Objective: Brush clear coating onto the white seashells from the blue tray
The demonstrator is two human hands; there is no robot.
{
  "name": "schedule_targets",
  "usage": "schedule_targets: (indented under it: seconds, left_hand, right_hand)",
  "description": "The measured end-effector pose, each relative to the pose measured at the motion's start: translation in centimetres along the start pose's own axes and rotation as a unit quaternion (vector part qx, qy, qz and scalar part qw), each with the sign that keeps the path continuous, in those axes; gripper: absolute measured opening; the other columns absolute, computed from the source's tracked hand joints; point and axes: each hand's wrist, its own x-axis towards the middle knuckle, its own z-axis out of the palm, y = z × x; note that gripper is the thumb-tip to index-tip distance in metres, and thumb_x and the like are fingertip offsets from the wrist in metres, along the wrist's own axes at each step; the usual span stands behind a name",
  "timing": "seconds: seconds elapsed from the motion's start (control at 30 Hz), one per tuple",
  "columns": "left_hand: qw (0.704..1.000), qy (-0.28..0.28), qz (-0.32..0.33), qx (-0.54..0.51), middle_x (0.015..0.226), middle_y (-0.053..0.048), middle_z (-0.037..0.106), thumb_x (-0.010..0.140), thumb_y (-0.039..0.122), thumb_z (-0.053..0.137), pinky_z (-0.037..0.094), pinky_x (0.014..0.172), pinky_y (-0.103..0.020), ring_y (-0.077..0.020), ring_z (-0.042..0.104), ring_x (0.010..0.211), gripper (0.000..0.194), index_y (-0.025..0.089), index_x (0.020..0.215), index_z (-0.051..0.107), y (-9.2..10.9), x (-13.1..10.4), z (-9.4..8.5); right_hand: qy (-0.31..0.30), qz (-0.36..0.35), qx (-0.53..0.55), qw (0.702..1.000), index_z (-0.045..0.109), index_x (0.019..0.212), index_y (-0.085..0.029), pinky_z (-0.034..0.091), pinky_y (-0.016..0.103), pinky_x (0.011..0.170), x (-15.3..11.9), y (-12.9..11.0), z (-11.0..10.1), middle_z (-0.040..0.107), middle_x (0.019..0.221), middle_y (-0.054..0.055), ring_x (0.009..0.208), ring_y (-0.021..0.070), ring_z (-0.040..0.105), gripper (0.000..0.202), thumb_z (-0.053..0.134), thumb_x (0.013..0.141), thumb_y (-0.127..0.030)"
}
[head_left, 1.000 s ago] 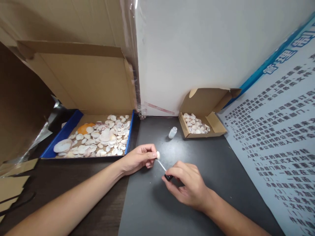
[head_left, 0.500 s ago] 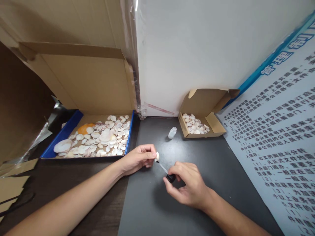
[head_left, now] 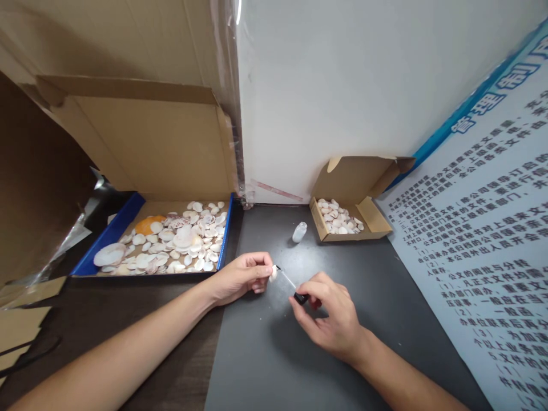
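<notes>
Rising since before, the right hand [head_left: 331,317] tilts its brush [head_left: 287,282] flatter against the shell [head_left: 273,273].

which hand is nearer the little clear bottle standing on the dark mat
The right hand looks slightly nearer. The small clear bottle stands beyond both hands: the right hand, holding a brush, is in front of it, slightly right; the left hand, holding a shell, is front-left.

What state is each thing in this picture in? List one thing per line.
Small pale seashell: pinched in left hand.
Thin brush with black cap: held by right hand, tip at shell.
Small clear glass bottle: upright, uncapped.
Large blue-edged cardboard box: open, holding many shells.
Small brown cardboard box: open, partly filled with shells.
</notes>
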Motion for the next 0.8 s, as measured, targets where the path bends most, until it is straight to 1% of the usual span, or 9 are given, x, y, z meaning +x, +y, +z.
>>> schedule_targets:
  seconds: [0.13, 0.23, 0.37, 0.53, 0.63, 0.7, 0.8]
  left_hand:
    - [1.000, -0.006, 0.002, -0.008, 0.062, 0.004, 0.047, 0.074, 0.034, 0.076, 0.028, 0.051, -0.021, -0.0045, 0.034, 0.050, 0.029, 0.013, 0.074, 0.056, -0.01, 0.02, 0.00]
    - [1.000, -0.005, 0.004, -0.015, 0.067, 0.002, 0.052, 0.074, 0.033, 0.077, 0.028, 0.051, -0.021, -0.0040, 0.035, 0.050, 0.029, 0.013, 0.078, 0.056, -0.10, 0.06, -0.05]
    - [1.000, -0.013, 0.009, -0.014, 0.063, 0.003, 0.049, 0.075, 0.033, 0.076, 0.028, 0.051, -0.021, -0.0041, 0.035, 0.050, 0.029, 0.013, 0.079, 0.056, -0.29, 0.09, -0.15]
    - [1.000, -0.016, 0.017, -0.008, 0.067, 0.003, 0.048, 0.077, 0.033, 0.075, 0.030, 0.051, -0.021, -0.0039, 0.038, 0.051, 0.028, 0.013, 0.080, 0.056, -0.31, 0.09, -0.13]
    - [1.000, -0.014, 0.021, 0.014, 0.072, 0.002, 0.048, 0.079, 0.036, 0.072, 0.035, 0.053, -0.021, -0.0058, 0.043, 0.055, 0.028, 0.013, 0.084, 0.058, -0.16, 0.05, -0.05]
    - [0.999, -0.015, 0.015, 0.033, 0.077, 0.000, 0.052, 0.081, 0.038, 0.070, 0.038, 0.054, -0.022, -0.0068, 0.048, 0.057, 0.029, 0.012, 0.087, 0.059, -0.07, 0.02, -0.02]
    - [0.999, -0.021, 0.003, 0.038, 0.087, -0.004, 0.059, 0.083, 0.037, 0.067, 0.037, 0.053, -0.021, -0.0061, 0.052, 0.055, 0.028, 0.012, 0.087, 0.056, -0.03, 0.01, -0.04]
  right_hand:
    - [-0.006, 0.001, 0.013, 1.000, 0.049, 0.100, -0.021, 0.040, 0.020, 0.050, -0.05, 0.16, 0.03, 0.055, 0.072, -0.001, 0.056, 0.0088, 0.049, 0.021, 0.060, 0.085, -0.012]
    - [-0.019, 0.001, 0.015, 1.000, 0.050, 0.100, -0.021, 0.040, 0.020, 0.051, -0.03, 0.13, -0.05, 0.055, 0.073, -0.001, 0.057, 0.0085, 0.051, 0.019, 0.060, 0.085, -0.013]
    - [-0.032, 0.018, -0.001, 0.999, 0.051, 0.096, -0.020, 0.039, 0.021, 0.051, 0.06, -0.03, -0.16, 0.052, 0.070, -0.002, 0.055, 0.0083, 0.049, 0.016, 0.059, 0.084, -0.013]
    - [-0.010, 0.014, 0.019, 1.000, 0.050, 0.097, -0.020, 0.038, 0.021, 0.050, -0.05, -0.06, -0.18, 0.053, 0.070, -0.003, 0.053, 0.0079, 0.045, 0.019, 0.060, 0.082, -0.012]
    - [-0.010, 0.009, 0.030, 0.999, 0.050, 0.099, -0.021, 0.039, 0.020, 0.051, -0.15, 0.02, -0.15, 0.055, 0.073, -0.002, 0.055, 0.0081, 0.047, 0.021, 0.061, 0.083, -0.012]
    - [-0.014, 0.012, 0.028, 0.999, 0.050, 0.099, -0.021, 0.039, 0.020, 0.051, -0.14, 0.09, -0.11, 0.054, 0.073, -0.002, 0.055, 0.0082, 0.047, 0.020, 0.061, 0.084, -0.013]
    - [-0.016, 0.020, 0.013, 1.000, 0.051, 0.097, -0.020, 0.039, 0.020, 0.051, -0.08, 0.20, -0.07, 0.053, 0.071, -0.003, 0.054, 0.0081, 0.046, 0.017, 0.060, 0.085, -0.013]
